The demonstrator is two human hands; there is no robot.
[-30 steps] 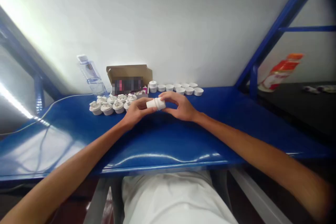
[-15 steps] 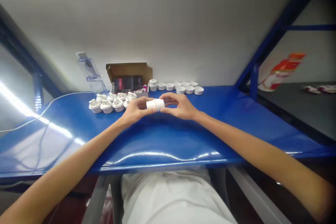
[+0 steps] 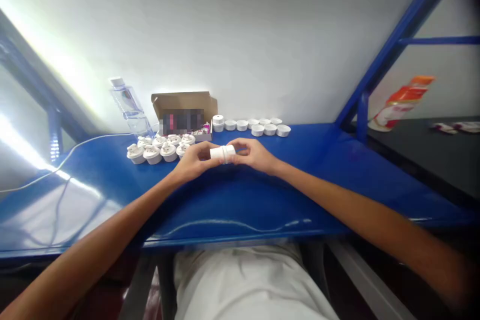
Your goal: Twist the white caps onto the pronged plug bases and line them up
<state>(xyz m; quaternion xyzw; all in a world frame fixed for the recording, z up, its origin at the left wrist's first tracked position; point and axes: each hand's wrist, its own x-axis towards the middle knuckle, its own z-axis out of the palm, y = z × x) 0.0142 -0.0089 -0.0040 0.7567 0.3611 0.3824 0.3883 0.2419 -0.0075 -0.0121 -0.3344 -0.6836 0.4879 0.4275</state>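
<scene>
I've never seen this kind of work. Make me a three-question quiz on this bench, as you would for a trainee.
1. True or false: the left hand and the right hand are both touching the white cylindrical piece.

2. Multiple choice: what stands just to the right of the open cardboard box?
A) a red bottle
B) a stack of white round parts
C) a coil of cable

3. Fill in the blank: the clear bottle at the back left has a ____ cap.

Key: 1 true; 2 B; 3 white.

Blue table (image 3: pixel 232 200) against a pale wall (image 3: pixel 240 35) — glare at left.
</scene>
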